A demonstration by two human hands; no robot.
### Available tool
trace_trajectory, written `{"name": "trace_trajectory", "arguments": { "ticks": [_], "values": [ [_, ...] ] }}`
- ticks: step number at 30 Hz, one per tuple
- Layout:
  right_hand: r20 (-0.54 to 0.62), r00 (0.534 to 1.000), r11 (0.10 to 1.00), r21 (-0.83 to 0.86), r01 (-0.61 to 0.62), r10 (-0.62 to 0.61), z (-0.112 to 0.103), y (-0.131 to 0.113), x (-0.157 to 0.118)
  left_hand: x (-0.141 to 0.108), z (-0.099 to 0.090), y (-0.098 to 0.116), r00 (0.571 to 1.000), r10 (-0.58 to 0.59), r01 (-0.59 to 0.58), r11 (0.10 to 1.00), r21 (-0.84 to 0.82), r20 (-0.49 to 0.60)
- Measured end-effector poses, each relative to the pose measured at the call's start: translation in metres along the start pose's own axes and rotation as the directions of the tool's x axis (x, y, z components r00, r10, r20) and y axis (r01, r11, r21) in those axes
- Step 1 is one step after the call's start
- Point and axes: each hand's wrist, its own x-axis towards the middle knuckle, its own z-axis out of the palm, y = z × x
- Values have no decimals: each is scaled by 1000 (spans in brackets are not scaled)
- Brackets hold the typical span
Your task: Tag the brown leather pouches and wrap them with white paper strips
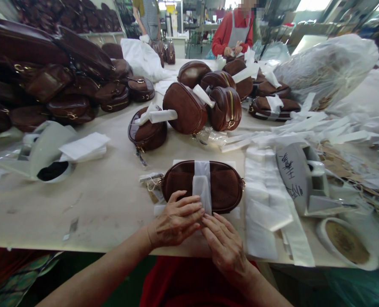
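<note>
A dark brown oval bag [226, 185] lies flat on the table in front of me, with metal rings at its ends. A white paper strip [202, 184] wraps across its middle. My left hand [178, 219] rests on the strip's lower part and the bag's near edge, its fingers stretched out. My right hand [224, 243] is just below the bag, fingers extended, their tips at the strip's lower end. At the bag's left end lies a tag with string [152, 187], partly in clear plastic. White paper shows beneath the bag.
Brown round bags [184, 108] stand beyond, and a large bag pile [48, 76] fills the left. Tape dispensers stand left [45, 149] and right [301, 179]. White paper strips [262, 204] lie right, near a tape roll [345, 241]. A person in red [234, 32] works opposite.
</note>
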Motion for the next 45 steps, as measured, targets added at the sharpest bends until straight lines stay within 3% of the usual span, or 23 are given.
{"name": "trace_trajectory", "arguments": {
  "ticks": [2,6,13,20,27,34,45],
  "values": [
    [-3,1000,1000,15,-1,1,1,0,0,1,-3,0,999,-31,32,998,-48,32],
    [-18,1000,1000,20,7,-7,0,0,2,4,0,-5,999,-9,6,997,-78,-41],
    [-21,999,998,53,-24,25,0,-6,2,0,12,-8,987,147,-145,988,45,-65],
    [-20,999,999,2,45,-45,-10,7,29,2,10,-7,975,220,-212,965,152,-34],
    [11,996,995,-33,-90,91,-3,21,41,-5,7,-4,994,107,-107,993,-48,7],
    [46,983,983,-34,-179,180,2,20,49,1,14,1,984,-83,63,990,-128,-160],
    [97,980,984,-5,-176,175,-2,17,52,3,15,1,956,-252,209,944,-255,-149]
  ]
}}
